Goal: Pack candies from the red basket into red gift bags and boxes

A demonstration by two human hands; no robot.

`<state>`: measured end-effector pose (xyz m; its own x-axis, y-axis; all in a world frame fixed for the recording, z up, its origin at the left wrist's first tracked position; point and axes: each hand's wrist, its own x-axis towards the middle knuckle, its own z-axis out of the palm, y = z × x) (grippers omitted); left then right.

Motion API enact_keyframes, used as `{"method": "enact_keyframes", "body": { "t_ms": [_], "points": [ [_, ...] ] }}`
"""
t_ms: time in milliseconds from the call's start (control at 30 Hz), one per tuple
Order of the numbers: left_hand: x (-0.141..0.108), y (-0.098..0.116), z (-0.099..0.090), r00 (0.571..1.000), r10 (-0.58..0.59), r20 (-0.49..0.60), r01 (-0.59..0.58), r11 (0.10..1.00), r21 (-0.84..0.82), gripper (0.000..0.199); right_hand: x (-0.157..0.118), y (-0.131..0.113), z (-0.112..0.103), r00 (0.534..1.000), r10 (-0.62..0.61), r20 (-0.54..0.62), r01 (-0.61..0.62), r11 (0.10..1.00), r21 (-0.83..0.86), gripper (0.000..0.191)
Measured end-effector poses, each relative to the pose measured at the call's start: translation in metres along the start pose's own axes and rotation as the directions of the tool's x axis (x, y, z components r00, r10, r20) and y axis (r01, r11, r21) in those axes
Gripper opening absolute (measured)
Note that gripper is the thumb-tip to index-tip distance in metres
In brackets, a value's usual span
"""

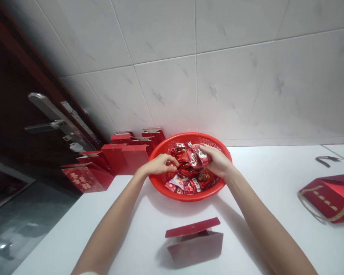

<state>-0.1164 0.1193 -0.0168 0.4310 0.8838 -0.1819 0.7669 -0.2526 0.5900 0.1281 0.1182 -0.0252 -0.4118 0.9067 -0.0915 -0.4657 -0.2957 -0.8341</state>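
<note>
A red plastic basket [186, 198] with a perforated wall holds many wrapped candies [186, 183], mostly in red wrappers. My right hand [215, 158] is closed around candy packets [199, 156], red with white lettering, above the right side of the pile. Over the left side, my left hand [161, 164] reaches in past the rim, thumb and fingers apart and bent, close to the candies; whether its fingertips touch one is unclear. Nearer to me, between my forearms, a red gift box [195, 244] stands on the white table with its flap raised.
Several red gift boxes [123, 156] stand in a group left of the basket, by a dark door [17, 76] with a metal handle. Another red box with a rope handle [329, 198] is at the right. A dark strap [326, 159] lies near the tiled wall [235, 84].
</note>
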Motion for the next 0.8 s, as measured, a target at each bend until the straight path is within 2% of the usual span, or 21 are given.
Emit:
{"method": "enact_keyframes", "body": {
  "t_ms": [133,200,367,467,567,633,733,800],
  "points": [
    [-0.012,0.01,-0.001,0.98,0.066,-0.19,-0.112,0.963,-0.245,0.036,0.0,0.001,0.001,1.0,-0.003,0.012,0.003,0.999,-0.051,0.012],
    [-0.018,0.018,0.0,0.958,0.102,-0.268,-0.186,0.932,-0.312,0.034,-0.002,0.001,0.004,0.999,-0.016,0.035,0.019,0.997,-0.08,0.014],
    [-0.035,0.043,0.014,0.895,0.14,-0.423,-0.307,0.882,-0.357,0.041,-0.022,-0.008,0.016,0.987,-0.116,0.113,0.135,0.975,-0.177,0.023],
    [-0.045,0.059,0.023,0.843,0.156,-0.515,-0.382,0.848,-0.368,0.044,-0.039,-0.016,0.026,0.969,-0.185,0.164,0.225,0.933,-0.279,0.025],
    [-0.06,0.075,0.031,0.805,0.145,-0.575,-0.405,0.842,-0.355,0.044,-0.057,-0.025,0.036,0.956,-0.174,0.235,0.26,0.872,-0.415,0.026],
    [-0.076,0.085,0.033,0.805,0.126,-0.579,-0.388,0.85,-0.355,0.045,-0.069,-0.032,0.041,0.944,-0.204,0.261,0.31,0.821,-0.48,0.025],
    [-0.108,0.097,0.032,0.838,0.149,-0.525,-0.341,0.894,-0.29,0.033,-0.086,-0.045,0.042,0.923,-0.29,0.252,0.382,0.755,-0.533,0.024],
    [-0.131,0.104,0.032,0.896,0.225,-0.383,-0.308,0.936,-0.171,0.016,-0.098,-0.056,0.037,0.92,-0.324,0.222,0.392,0.741,-0.544,0.025]
  ]
}}
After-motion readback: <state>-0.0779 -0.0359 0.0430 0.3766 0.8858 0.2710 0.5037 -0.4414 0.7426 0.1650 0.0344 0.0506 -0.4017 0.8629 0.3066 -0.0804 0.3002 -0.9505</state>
